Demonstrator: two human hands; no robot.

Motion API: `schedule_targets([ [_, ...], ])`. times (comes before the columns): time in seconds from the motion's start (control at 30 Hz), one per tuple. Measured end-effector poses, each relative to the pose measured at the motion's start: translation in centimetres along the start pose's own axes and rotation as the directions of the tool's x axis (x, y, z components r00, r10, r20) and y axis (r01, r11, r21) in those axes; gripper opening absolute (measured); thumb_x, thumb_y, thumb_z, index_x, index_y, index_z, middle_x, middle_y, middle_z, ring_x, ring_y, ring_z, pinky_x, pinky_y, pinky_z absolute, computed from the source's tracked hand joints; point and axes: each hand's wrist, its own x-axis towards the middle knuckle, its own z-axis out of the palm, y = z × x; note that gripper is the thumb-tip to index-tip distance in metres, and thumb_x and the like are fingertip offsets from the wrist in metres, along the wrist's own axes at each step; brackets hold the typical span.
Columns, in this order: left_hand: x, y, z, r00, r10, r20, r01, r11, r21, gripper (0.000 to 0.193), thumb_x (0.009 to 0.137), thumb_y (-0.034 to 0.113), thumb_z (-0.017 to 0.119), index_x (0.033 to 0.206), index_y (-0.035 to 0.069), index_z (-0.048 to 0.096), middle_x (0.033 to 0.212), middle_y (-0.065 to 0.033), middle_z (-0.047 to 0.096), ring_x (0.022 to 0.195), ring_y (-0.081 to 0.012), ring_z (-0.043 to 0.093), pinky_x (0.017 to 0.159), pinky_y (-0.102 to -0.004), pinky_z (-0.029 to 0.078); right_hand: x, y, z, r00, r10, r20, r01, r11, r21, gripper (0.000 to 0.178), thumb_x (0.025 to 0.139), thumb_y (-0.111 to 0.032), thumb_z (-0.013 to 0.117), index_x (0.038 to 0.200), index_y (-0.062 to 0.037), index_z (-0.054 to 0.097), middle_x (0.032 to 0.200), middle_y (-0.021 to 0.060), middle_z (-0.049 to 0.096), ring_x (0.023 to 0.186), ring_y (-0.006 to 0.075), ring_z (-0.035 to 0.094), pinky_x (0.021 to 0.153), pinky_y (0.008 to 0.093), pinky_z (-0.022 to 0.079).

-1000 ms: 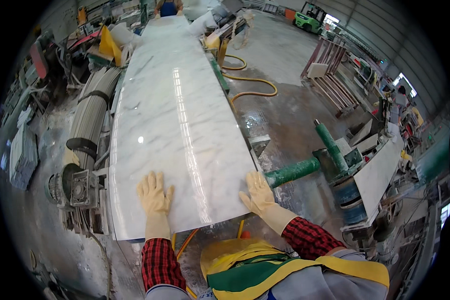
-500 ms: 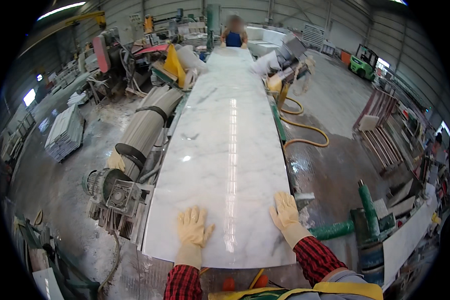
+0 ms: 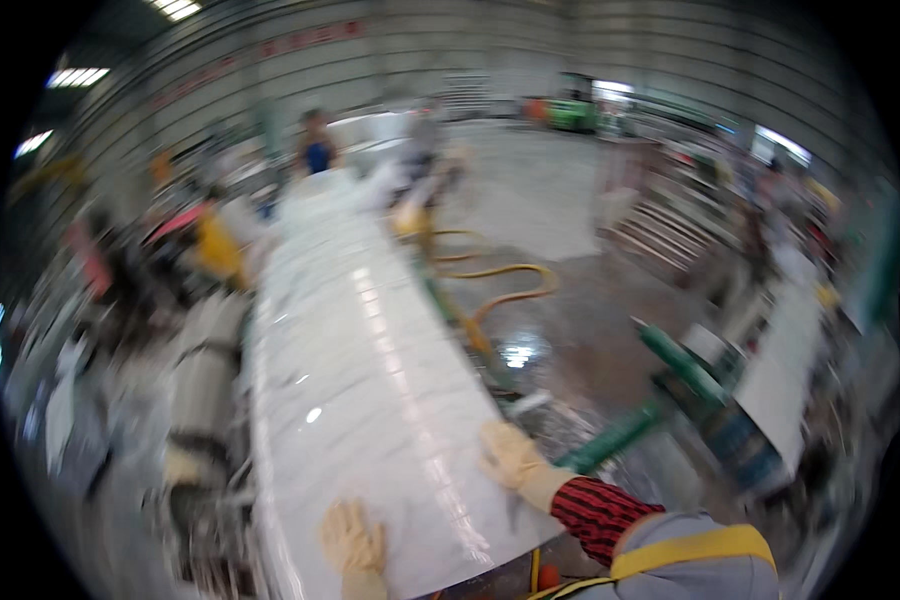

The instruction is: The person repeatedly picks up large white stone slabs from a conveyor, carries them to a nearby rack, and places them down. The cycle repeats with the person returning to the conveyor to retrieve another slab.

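Note:
A long, polished white stone slab [image 3: 340, 380] with grey veining stretches away from me. My left hand [image 3: 353, 538], in a cream rubber glove, lies flat on its near part with the fingers spread. At the slab's right edge rests my right hand [image 3: 515, 460], gloved the same way, its fingers stretched out over the surface. Neither hand is wrapped round anything. Motion blurs the picture, so finer finger detail is smeared. Another person [image 3: 317, 145] in blue stands at the slab's far end; that person's hands cannot be made out.
Left of the slab lies a grey roller-shaped bundle [image 3: 208, 370] with machinery. A yellow hose [image 3: 530, 290] loops on the wet floor to the right. Nearer stand a green pipe [image 3: 610, 440] and a blue drum [image 3: 760, 450]. A green forklift [image 3: 572, 115] is far back.
My view has swung to the right, so the slab and the co-worker appear further left and tilted. Both my hands stay flat on the slab.

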Motion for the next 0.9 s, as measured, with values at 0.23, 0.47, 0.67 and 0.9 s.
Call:
schedule_targets([
  [0.23,3.0,-0.7,0.5,0.987,0.060,0.149,-0.100,0.955,0.281,0.070,0.107,0.055,0.034,0.156,0.005,0.041,0.161,-0.0222,0.037,0.151,-0.0379,0.030,0.124,-0.0528,0.019,-7.4,-0.8,0.7,0.990,0.056,0.129,-0.064,0.996,0.058,0.072,0.098,-0.039,0.053,0.156,-0.0006,0.035,0.162,0.0243,0.032,0.151,0.0393,0.030,0.123,0.0469,0.029],
  [0.47,-0.9,-0.3,0.2,0.995,0.038,0.095,-0.063,0.957,0.283,0.069,0.102,0.050,0.045,0.155,0.006,0.042,0.161,-0.0227,0.037,0.150,-0.0387,0.032,0.123,-0.0525,0.020,-17.9,-4.1,-5.2,0.998,0.037,0.057,-0.042,0.996,0.076,0.066,0.096,-0.037,0.057,0.149,-0.0003,0.045,0.156,0.0243,0.041,0.147,0.0404,0.037,0.122,0.0461,0.033],
  [0.67,-1.0,-0.1,0.5,0.992,0.001,0.122,-0.034,0.963,0.268,0.067,0.102,0.049,0.048,0.157,0.013,0.038,0.164,-0.0164,0.035,0.153,-0.0317,0.028,0.125,-0.0491,0.015,-17.2,-6.1,-9.9,0.997,0.050,-0.064,-0.053,0.998,-0.039,0.061,0.089,-0.035,0.067,0.135,0.0041,0.057,0.141,0.0237,0.057,0.134,0.0398,0.052,0.119,0.0479,0.035],
  [0.9,-2.6,0.5,-0.8,0.997,-0.024,0.079,0.008,0.981,0.196,0.066,0.100,0.049,0.049,0.155,0.013,0.041,0.162,-0.0176,0.036,0.150,-0.0376,0.029,0.124,-0.0519,0.017,-15.1,-4.3,-8.0,0.985,0.105,0.133,-0.092,0.990,-0.103,0.066,0.092,-0.036,0.064,0.144,0.0019,0.046,0.146,0.0260,0.050,0.139,0.0440,0.042,0.120,0.0500,0.030],
])
